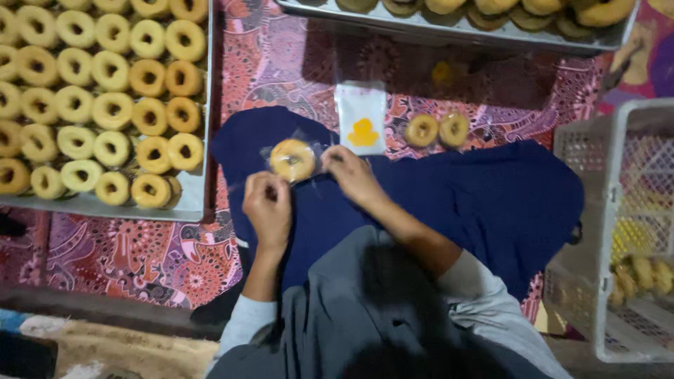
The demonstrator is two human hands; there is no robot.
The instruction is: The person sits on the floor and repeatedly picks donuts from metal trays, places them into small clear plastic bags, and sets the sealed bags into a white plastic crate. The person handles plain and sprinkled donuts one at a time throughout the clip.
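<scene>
Ring cookie half-bagged, both hands pinching the clear wrapper.

The left hand (267, 208) and right hand (353, 173) fingers grip the plastic bag (309, 165) around a ring cookie (292, 159), lying between them on the blue cloth (491, 196); an uneven pull could likely tear the thin film or crack the cookie.

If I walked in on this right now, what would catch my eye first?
Probably the big tray of ring-shaped pastries filling the left side, row on row. Next, at centre, the person's left hand and right hand holding one ring in a clear wrapper over dark blue cloth. Two loose rings lie just beyond on the patterned mat.
</scene>
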